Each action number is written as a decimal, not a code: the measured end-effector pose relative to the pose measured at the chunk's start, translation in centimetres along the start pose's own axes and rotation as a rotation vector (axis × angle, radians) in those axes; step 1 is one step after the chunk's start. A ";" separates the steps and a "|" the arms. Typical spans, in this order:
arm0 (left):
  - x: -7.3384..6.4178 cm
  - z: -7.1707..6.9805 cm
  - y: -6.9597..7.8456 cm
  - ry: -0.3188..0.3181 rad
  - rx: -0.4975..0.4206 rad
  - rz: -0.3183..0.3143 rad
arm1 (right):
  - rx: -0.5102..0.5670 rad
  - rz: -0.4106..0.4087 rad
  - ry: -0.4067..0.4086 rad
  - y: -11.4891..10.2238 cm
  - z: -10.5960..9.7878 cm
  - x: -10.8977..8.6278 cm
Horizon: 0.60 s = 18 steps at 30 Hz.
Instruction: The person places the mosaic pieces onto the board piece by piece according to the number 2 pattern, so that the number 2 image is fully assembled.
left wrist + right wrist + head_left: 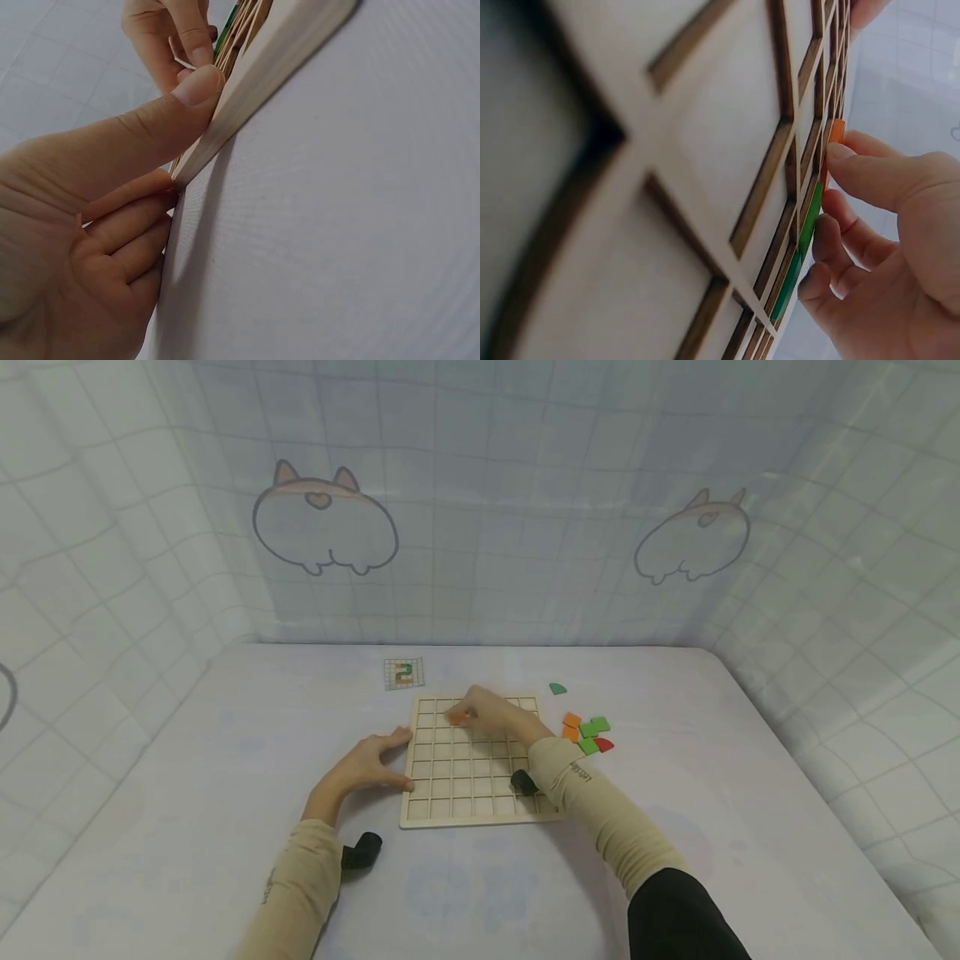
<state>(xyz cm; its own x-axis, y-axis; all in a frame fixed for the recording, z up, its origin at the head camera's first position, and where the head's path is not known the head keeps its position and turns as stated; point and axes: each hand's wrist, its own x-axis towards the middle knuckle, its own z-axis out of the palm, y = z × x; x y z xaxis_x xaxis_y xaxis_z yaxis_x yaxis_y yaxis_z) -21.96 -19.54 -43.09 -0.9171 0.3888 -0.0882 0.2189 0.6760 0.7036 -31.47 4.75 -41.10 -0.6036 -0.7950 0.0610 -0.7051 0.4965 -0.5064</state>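
A wooden grid board (452, 787) lies flat on the table. My right hand (491, 712) reaches over its far part and pinches an orange tile (836, 133) between thumb and fingers, at the grid's surface. Beside that tile in the right wrist view, a green tile (810, 217) and a darker green tile (786, 286) sit in the grid; the hand hides them in the head view. My left hand (367, 766) rests against the board's left edge, thumb and fingers spread apart. Its thumb (196, 86) touches the edge in the left wrist view.
Right of the board lie orange tiles (571, 727), light green tiles (588, 746) and a red curved tile (603, 744). A dark green curved tile (558, 688) lies farther back. A small pattern card (403, 673) lies behind the board. Gridded curtains (480, 552) surround the table.
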 end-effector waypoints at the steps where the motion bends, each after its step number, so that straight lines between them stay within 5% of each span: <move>1: 0.0 0.0 0.0 0.003 -0.001 0.000 | -0.010 -0.027 0.001 0.1 0.1 0.1; 4: -0.1 0.0 -0.1 0.007 -0.003 0.005 | -0.030 -0.003 0.005 0.2 0.3 0.1; 12: -0.2 0.0 -0.2 0.010 -0.008 0.006 | 0.005 0.280 0.087 0.1 -0.1 -0.4; 18: 0.0 -0.1 -0.3 0.010 -0.002 0.014 | 0.195 0.259 0.241 1.6 -1.6 -2.5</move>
<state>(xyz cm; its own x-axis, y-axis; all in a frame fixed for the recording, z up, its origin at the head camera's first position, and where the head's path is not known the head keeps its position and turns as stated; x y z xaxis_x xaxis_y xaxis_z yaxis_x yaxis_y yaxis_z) -22.00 -19.77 -43.24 -0.9173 0.3917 -0.0713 0.2311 0.6696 0.7059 -31.70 8.04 -40.65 -0.8382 -0.5365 0.0981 -0.4485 0.5758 -0.6836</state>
